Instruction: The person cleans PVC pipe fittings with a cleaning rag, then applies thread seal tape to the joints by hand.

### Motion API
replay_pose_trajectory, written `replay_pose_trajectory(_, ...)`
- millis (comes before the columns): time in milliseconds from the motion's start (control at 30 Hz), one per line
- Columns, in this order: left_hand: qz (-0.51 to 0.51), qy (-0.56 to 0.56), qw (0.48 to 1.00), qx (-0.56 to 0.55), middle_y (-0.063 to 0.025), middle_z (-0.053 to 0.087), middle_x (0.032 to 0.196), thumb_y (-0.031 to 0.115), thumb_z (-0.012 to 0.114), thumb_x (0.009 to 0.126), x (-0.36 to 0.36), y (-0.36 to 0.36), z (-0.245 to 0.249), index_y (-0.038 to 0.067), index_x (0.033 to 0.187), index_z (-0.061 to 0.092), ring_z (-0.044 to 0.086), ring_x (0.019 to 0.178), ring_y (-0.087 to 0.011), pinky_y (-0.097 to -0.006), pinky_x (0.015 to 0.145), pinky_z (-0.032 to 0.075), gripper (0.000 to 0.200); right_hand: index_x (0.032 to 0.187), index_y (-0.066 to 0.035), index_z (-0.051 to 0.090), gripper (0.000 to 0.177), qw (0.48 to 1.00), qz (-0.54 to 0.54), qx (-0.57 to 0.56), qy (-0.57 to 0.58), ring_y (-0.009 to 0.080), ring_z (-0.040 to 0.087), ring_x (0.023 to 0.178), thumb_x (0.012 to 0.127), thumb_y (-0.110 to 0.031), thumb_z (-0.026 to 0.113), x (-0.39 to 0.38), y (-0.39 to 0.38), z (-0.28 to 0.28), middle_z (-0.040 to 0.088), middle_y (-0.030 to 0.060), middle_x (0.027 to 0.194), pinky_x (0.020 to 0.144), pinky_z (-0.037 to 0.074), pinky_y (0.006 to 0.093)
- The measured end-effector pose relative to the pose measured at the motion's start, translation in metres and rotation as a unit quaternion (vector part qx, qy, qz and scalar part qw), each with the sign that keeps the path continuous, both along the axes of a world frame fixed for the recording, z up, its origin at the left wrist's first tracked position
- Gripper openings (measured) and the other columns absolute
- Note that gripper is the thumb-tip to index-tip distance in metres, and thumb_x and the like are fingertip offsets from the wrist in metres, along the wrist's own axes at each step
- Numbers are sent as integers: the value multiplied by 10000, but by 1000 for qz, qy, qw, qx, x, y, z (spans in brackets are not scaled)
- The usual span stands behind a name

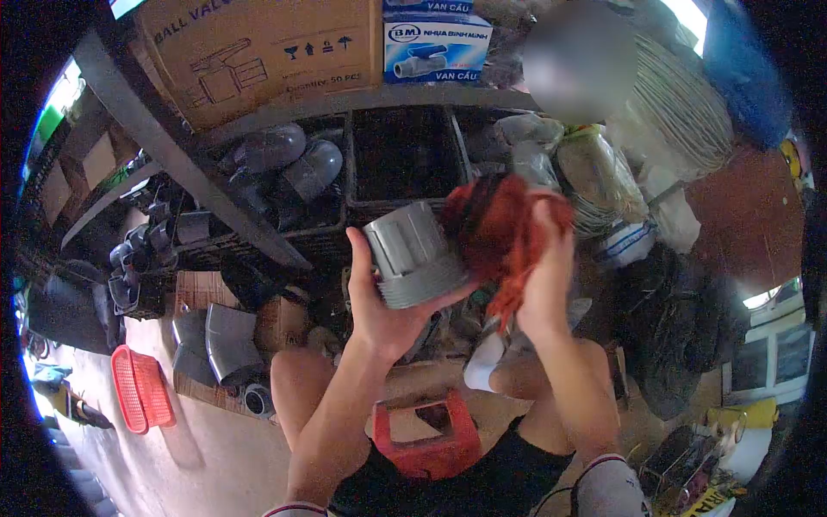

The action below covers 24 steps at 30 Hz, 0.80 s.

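Note:
My left hand is wrapped around the lower part of a grey plastic pipe fitting. The fitting has a ribbed body and a coarse threaded ring at its lower end, and it tilts to the left. A crumpled red rag with dark patches is bunched in my right hand, just to the right of the fitting. Motion blurs the rag, and its loose ends hang below my fingers. Both hands are raised in front of my knees.
Dark crates stand ahead, with large grey fittings in the left one. Above are a cardboard box and a blue-white valve box. Grey elbows and a red basket lie left. A red stool shows between my legs.

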<state>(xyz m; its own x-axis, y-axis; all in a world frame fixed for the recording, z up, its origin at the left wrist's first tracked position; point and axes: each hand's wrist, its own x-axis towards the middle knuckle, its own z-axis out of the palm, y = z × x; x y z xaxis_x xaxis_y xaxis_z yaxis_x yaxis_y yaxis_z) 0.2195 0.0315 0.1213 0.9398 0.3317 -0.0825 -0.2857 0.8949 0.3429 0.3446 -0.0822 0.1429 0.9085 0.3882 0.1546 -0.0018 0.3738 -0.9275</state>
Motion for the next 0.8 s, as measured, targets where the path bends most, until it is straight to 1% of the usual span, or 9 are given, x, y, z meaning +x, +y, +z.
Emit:
replay_pose_trajectory(33,7,13,1000,8,-94,620,1225,691,322,936,1,1,-2,98,1332,505,614,1095,-256,-447,920,511,736,1174,-105,543,235,994,5,71,89,140,572,1021,994,-256,529,6,-3,3,582,53,1113,894,461,292)
replay_pose_trajectory(100,-6,61,992,107,-100,602,1233,667,354,942,1,5,-11,79,1318,508,596,1107,-243,-425,945,488,715,1162,-117,584,271,976,59,21,-210,248,582,1083,948,-283,565,9,-8,8,577,99,1197,975,439,377)
replay_pose_trajectory(167,-42,127,948,287,-110,574,1245,622,422,953,2,12,-37,36,1288,520,556,1140,-230,-385,993,443,682,1132,-121,610,288,847,120,-118,-505,314,577,1083,891,-279,607,9,-14,9,575,127,1210,984,429,436)
replay_pose_trajectory(200,9,180,943,281,-97,599,1167,523,469,977,1,3,-59,13,1250,536,573,1061,-171,-351,953,456,583,1118,-122,622,301,766,135,-154,-609,350,572,1082,858,-274,628,6,-15,10,573,142,1216,987,422,468)
replay_pose_trajectory(233,30,178,940,289,-81,606,1146,453,477,983,-5,-9,-25,14,1241,544,579,1035,-159,-340,930,463,513,1103,-121,634,323,722,136,-172,-656,391,563,1079,815,-266,652,-6,-10,10,568,158,1222,987,412,506)
replay_pose_trajectory(267,-1,183,946,267,-73,600,1165,426,479,980,-7,-10,-20,27,1233,552,570,1061,-168,-343,934,457,478,1051,-111,647,298,765,106,-121,-624,352,626,927,768,-199,666,-10,-4,3,630,138,1091,854,499,444)
replay_pose_trajectory(400,-75,148,978,128,-64,554,1249,404,486,966,-7,-11,0,80,1277,512,551,1114,-206,-382,945,441,450,887,-58,646,73,911,37,-102,-398,140,618,581,831,-80,605,-9,2,-6,643,63,721,554,470,252)
replay_pose_trajectory(667,16,132,989,65,-83,426,1341,390,574,946,-1,-41,-12,224,1388,217,505,1173,-239,-505,943,428,592,849,-9,636,174,934,-89,-152,-310,80,558,570,930,-162,617,-6,13,-15,605,42,632,538,446,261)
replay_pose_trajectory(800,41,151,982,105,-83,497,1245,364,537,961,-2,-41,-13,223,1349,318,517,1138,-265,-502,866,463,468,790,-24,652,316,973,-52,-172,-146,68,530,542,975,-270,578,-13,10,8,600,-4,616,520,434,250)
